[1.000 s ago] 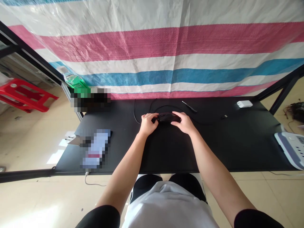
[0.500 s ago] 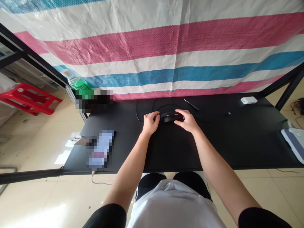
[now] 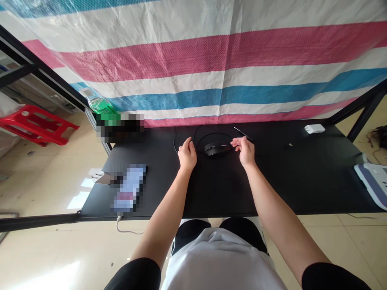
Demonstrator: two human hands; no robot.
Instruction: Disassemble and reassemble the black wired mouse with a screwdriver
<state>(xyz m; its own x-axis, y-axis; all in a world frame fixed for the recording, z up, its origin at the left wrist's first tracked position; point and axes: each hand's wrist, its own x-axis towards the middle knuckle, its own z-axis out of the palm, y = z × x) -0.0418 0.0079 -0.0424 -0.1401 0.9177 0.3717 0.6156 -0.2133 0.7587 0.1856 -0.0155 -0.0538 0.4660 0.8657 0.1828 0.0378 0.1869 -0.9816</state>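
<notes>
A black wired computer mouse (image 3: 217, 148) lies on the black table (image 3: 272, 181), its thin black cable (image 3: 181, 137) looping behind it. My left hand (image 3: 187, 153) rests just left of the mouse, fingers loosely curled, holding nothing that I can see. Just right of the mouse is my right hand (image 3: 244, 150), fingers apart and slightly bent, empty. Neither hand touches the mouse. A small black screwdriver (image 3: 242, 134) lies just beyond my right hand's fingertips.
A white charger block (image 3: 314, 128) sits at the far right of the table. A white and blue device (image 3: 371, 183) is at the right edge. Blurred-out items lie at the left side. A striped tarp (image 3: 211, 64) hangs behind. A red plastic stool (image 3: 36, 125) stands on the floor left.
Both hands have let go of the mouse and drawn apart, left hand to the left, right hand to the right. The mouse now lies free between them.
</notes>
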